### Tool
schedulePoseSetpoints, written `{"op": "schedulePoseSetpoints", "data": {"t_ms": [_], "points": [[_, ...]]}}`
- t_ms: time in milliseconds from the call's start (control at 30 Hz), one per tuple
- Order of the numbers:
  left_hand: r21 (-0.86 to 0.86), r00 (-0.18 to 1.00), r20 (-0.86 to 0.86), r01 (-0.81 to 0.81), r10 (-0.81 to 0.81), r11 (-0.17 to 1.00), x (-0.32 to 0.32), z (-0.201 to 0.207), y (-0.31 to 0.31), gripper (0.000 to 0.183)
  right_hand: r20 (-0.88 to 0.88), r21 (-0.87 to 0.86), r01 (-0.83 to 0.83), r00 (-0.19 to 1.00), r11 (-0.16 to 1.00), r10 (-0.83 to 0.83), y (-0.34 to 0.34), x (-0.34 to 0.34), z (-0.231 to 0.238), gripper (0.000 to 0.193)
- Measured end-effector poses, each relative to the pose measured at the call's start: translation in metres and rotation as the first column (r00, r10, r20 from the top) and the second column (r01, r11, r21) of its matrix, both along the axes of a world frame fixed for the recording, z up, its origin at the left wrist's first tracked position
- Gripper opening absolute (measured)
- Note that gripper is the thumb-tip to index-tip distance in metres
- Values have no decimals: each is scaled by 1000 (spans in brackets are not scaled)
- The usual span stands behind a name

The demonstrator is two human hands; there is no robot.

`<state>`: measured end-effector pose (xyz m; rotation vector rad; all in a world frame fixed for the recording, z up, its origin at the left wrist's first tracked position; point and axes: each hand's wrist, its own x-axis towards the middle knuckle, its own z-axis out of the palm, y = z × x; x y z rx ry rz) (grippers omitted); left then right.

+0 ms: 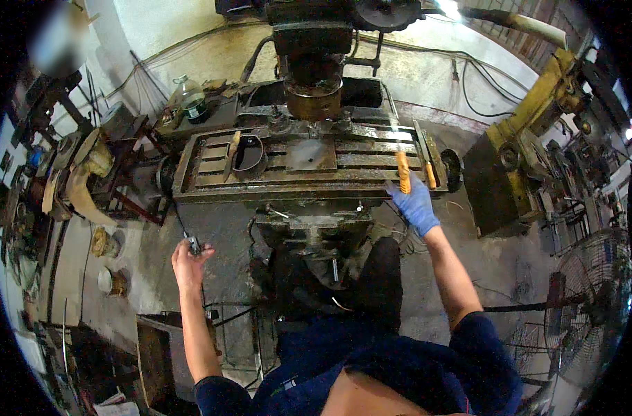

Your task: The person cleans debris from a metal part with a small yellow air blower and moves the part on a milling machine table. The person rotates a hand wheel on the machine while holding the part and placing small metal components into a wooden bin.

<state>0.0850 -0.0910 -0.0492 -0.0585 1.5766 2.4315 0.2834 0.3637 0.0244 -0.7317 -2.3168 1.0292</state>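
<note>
Right of centre, your blue-gloved right grip (414,204) clasped a slim orange-handled tool (403,170) pointing up-frame; left of centre, your bare left grip (188,263) held a small grey metal piece (193,243).

Blue and orange amid grey and brown

Blue covers the right hand (414,205); the handle (404,172) in it is orange-yellow, like another handle (431,176). Dark stripes run across the grey-brown desk (298,188). The sleeve (488,357) is navy, the floor (479,260) grey, the column (553,78) yellow with dark patches.
</note>
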Motion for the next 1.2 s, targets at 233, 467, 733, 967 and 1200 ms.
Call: {"op": "schedulePoseSetpoints", "data": {"t_ms": [233,467,733,967,1200], "points": [[-332,989,-147,-24,-27,943,19,10,4,18,774,321,-435,632,841,31,-27,-75,27,49],[-566,980,-189,-56,-64,822,23,18,-2,13,616,361,-283,787,889,1,-8,-119,19,42],[-284,928,-114,311,-354,907,29,25,93,7,414,21,-811,540,585,733,-71,-10,27,55],[-787,655,-379,142,-653,600,12,24,198,18,618,-57,-699,536,713,575,-58,12,28,58],[-736,672,-359,223,-648,639,4,22,223,19,687,-30,-658,533,752,494,-41,19,22,59]]}}
